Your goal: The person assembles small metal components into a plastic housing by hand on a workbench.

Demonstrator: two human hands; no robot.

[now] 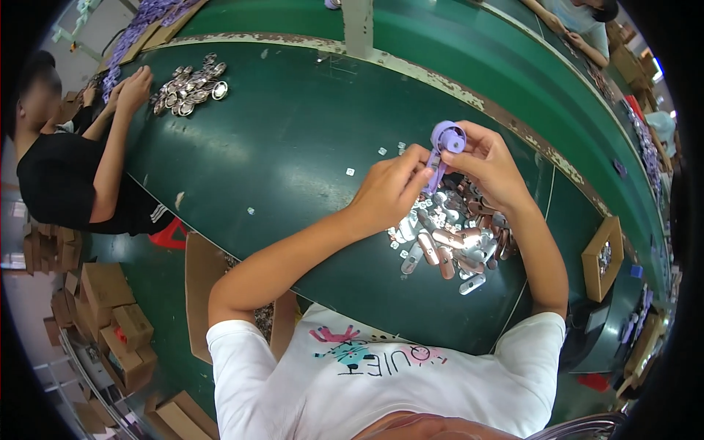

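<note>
Above the green table I hold a purple plastic part point(436, 163), which has a round ring-shaped head and a narrow handle. My left hand point(390, 187) pinches its lower, narrow end between thumb and fingers. Around the ring-shaped head, my right hand point(493, 163) is closed, with the thumb at the front. Below both hands lies a pile of oblong metal plates point(446, 248), some silver and some copper-coloured. Small clear or white square pieces point(405, 236) are mixed in at the pile's left side. A few more small squares point(350, 171) lie loose farther left.
A co-worker point(73, 158) sits at the far left beside a heap of shiny round metal parts point(189, 89). To the right stands a shallow cardboard box point(592, 265) with small parts. Another open carton point(202, 290) is under my left arm. A pale post point(358, 29) rises at the table's far edge.
</note>
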